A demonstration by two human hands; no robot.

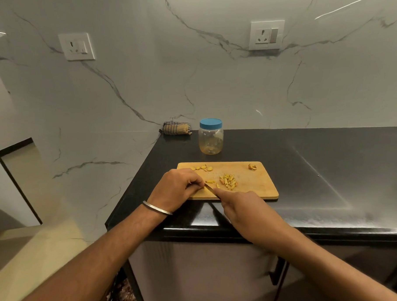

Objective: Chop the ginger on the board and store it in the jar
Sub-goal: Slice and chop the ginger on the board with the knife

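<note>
A wooden board (255, 189) lies on a dark counter (317, 169). The left hand (176, 187), fingers curled, pins a ginger piece at the board's near left edge. The right hand (242, 208) grips a knife (210, 190), its blade beside those fingers. Chopped ginger (228, 181) sits mid-board, slices (202, 167) further back. A lidded jar (210, 136) stands behind the board.

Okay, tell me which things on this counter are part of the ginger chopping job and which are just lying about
Part of the job: cutting board, chopped ginger, ginger slices, knife, jar with blue lid.

Just lying about: rolled cloth, wall sockets.
</note>
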